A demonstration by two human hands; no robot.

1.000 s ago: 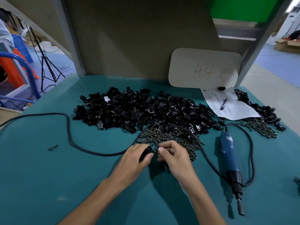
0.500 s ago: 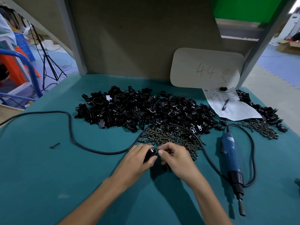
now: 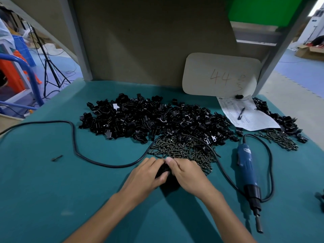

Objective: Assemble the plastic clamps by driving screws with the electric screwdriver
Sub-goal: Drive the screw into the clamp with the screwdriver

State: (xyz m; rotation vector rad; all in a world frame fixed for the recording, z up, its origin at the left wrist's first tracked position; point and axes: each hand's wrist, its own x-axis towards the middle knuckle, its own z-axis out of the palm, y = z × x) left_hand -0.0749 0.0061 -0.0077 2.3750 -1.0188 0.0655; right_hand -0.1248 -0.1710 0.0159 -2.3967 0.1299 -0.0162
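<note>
My left hand [image 3: 146, 174] and my right hand [image 3: 188, 174] meet at the middle of the green table and together grip a small black plastic clamp [image 3: 162, 171], mostly hidden between the fingers. Just beyond them lies a heap of dark screws [image 3: 182, 148]. Behind that spreads a big pile of black clamp parts [image 3: 149, 118]. The blue electric screwdriver [image 3: 247, 169] lies flat to the right of my hands, bit toward me, untouched.
A black power cord [image 3: 75, 148] loops across the left of the green table [image 3: 43, 199] to the screwdriver. A loose screw [image 3: 57, 157] lies at left. A paper sheet [image 3: 245, 114], more clamps [image 3: 284, 120] and screws [image 3: 282, 139] sit at far right. A card marked 44 [image 3: 220, 74] leans on the back wall.
Both hands have closed in on each other around the black clamp, so it is now nearly covered. The screwdriver and piles have not moved.
</note>
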